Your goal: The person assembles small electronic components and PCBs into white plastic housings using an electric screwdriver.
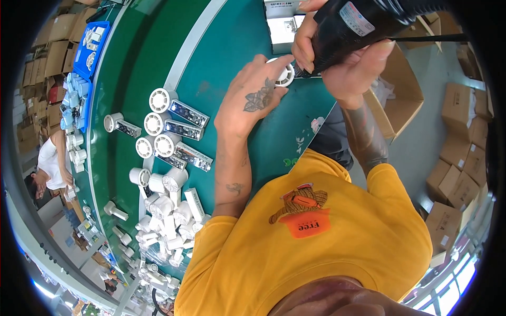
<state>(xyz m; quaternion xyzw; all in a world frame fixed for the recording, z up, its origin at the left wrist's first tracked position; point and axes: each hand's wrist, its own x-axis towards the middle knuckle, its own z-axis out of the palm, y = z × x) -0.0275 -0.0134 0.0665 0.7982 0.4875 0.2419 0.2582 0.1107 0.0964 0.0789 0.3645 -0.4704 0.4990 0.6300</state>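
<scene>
My left hand [253,89] grips a white round vented part [286,75] at the table's right side, fingers and thumb around its rim. In my right hand [350,76] is a black power screwdriver [345,31], wrapped by the fingers and thumb. The tool slants down, and its tip end is at the right side of the white part; I cannot tell whether it touches a screw. Just beyond the hands stands a box-like fixture [282,34] with a white inside, partly covered by the right hand.
Left of my arm lie several round-headed white units with exposed circuit boards [187,113]. Nearer me is a pile of white housings [168,210]. A green conveyor belt [121,68] runs beyond, with blue trays [92,52] and a seated co-worker [52,163]. An open carton [395,100] stands right.
</scene>
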